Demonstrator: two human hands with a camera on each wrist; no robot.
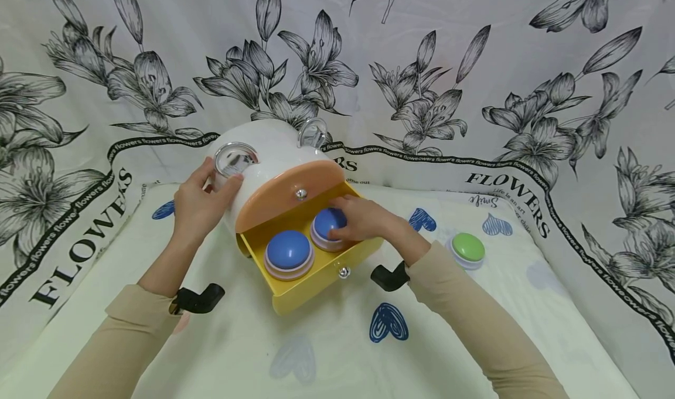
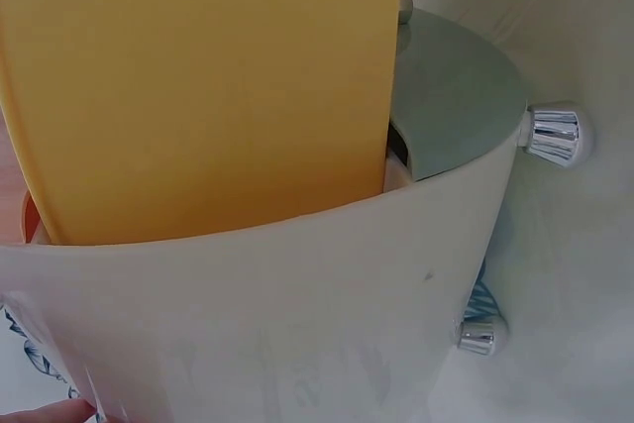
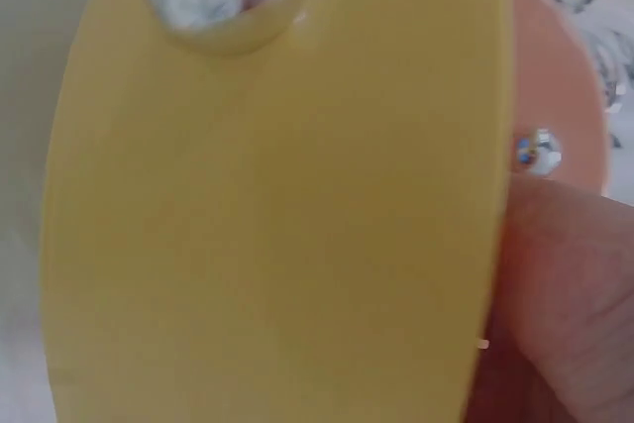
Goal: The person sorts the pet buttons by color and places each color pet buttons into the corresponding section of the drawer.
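A small white drawer cabinet [image 1: 269, 134] has an orange drawer front [image 1: 295, 189] and, below it, a pulled-out yellow drawer [image 1: 311, 286]. My left hand [image 1: 202, 204] grips the cabinet at its left silver disc [image 1: 235, 159], thumb and fingers on either side. Inside the drawer, my right hand [image 1: 364, 217] holds the right-hand blue dome button [image 1: 327, 223], with the thumb and fingers around its top. Another blue button [image 1: 288, 252] sits beside it in the drawer. In the right wrist view, the drawer front [image 3: 277, 205] hides most of that hand.
To the right, a green dome button [image 1: 468, 248] lies on the heart-patterned cloth [image 1: 337, 358]. Beneath the yellow drawer, the left wrist view shows a grey-green drawer front [image 2: 461, 96] and chrome feet [image 2: 557, 136]. A flower-printed curtain [image 1: 369, 12] hangs behind.
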